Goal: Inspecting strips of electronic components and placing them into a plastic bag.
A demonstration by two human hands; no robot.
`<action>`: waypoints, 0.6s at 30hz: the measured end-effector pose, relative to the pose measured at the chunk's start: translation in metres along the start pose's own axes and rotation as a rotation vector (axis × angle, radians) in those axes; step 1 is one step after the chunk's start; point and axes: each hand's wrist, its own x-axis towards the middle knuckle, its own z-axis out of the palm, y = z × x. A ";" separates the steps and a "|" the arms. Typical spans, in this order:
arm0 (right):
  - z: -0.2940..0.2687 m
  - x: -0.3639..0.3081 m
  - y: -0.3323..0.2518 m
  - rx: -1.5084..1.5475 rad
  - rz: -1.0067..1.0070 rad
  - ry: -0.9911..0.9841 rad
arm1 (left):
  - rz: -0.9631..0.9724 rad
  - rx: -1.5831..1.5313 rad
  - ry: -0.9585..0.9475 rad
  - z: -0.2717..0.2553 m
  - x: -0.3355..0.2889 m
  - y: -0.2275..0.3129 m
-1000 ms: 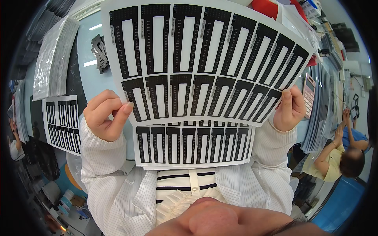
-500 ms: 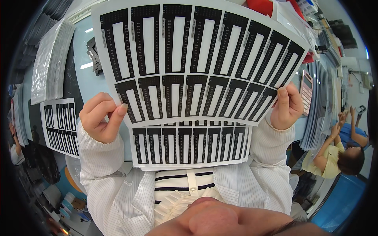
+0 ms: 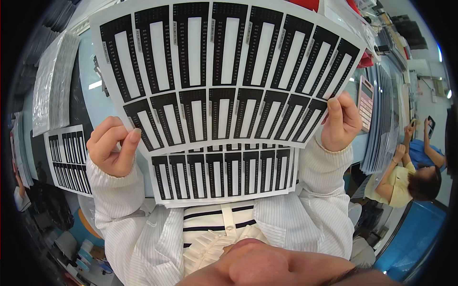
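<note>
A large white sheet (image 3: 210, 89) printed with two rows of black frames around white strips is held up in front of me. My left hand (image 3: 113, 145) pinches its lower left edge between thumb and fingers. At the lower right edge, my right hand (image 3: 340, 120) grips it the same way. Below and partly behind it, a stack of similar printed sheets (image 3: 222, 196) lies at the table's near edge, close to my body. The raised sheet hides the upper part of that stack.
Another printed sheet (image 3: 70, 161) lies to the left, below a plastic-wrapped stack (image 3: 56, 83). To the right are a pink calculator (image 3: 366, 104) and clear-wrapped flat stacks (image 3: 381, 121). Two people work farther right, one in a yellow top (image 3: 392, 186). Red material (image 3: 366, 59) sits behind the sheet.
The raised sheet and both my hands have shifted slightly left in the picture, as has much of the surroundings. Both hands keep their pinch on the sheet.
</note>
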 end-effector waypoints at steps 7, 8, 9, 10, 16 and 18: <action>0.000 -0.001 -0.001 -0.012 -0.010 -0.008 | -0.008 0.005 0.002 0.000 -0.001 -0.001; 0.000 0.000 0.000 -0.012 -0.006 -0.009 | 0.000 0.008 0.000 0.000 -0.001 -0.002; 0.000 -0.001 -0.001 -0.017 -0.005 -0.007 | 0.000 0.008 -0.001 0.000 -0.001 -0.002; 0.000 -0.001 -0.001 -0.023 -0.004 -0.006 | 0.000 0.008 -0.002 0.000 0.000 -0.001; 0.000 -0.001 -0.001 -0.016 -0.011 -0.008 | 0.000 0.005 -0.017 -0.001 0.001 0.000; 0.000 -0.001 -0.001 -0.015 -0.005 -0.006 | 0.000 -0.002 -0.019 -0.001 0.001 0.000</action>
